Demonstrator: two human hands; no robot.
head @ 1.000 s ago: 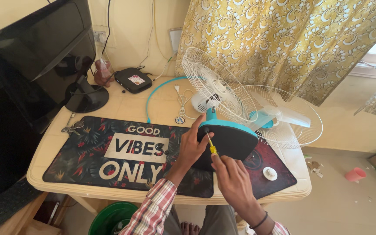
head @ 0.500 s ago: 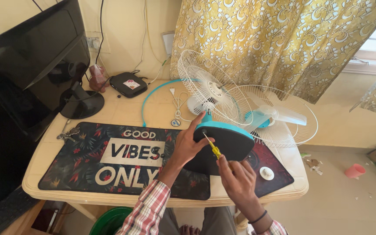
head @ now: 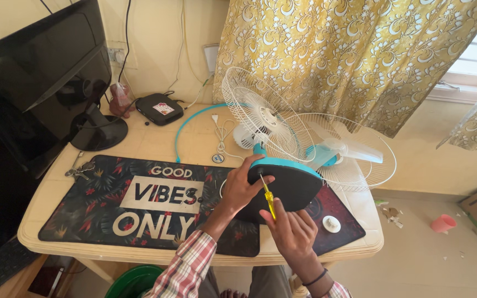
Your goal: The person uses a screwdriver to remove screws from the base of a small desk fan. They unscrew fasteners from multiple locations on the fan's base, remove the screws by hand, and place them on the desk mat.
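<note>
In the head view, the black fan base [head: 285,190], tilted on the desk mat [head: 139,204], is being gripped by the left hand [head: 244,187] with curled fingers while a yellow screwdriver [head: 269,200] is being pinched against it by the right hand [head: 293,234].

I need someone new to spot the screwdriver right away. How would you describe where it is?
Start at the dark desk mat on the cream table, then go to its right end, where a fan base, teal-rimmed with a black underside, is tipped up. The screwdriver is the thin yellow-handled tool in the right hand, its tip against that black underside; nothing else there is yellow.
</note>
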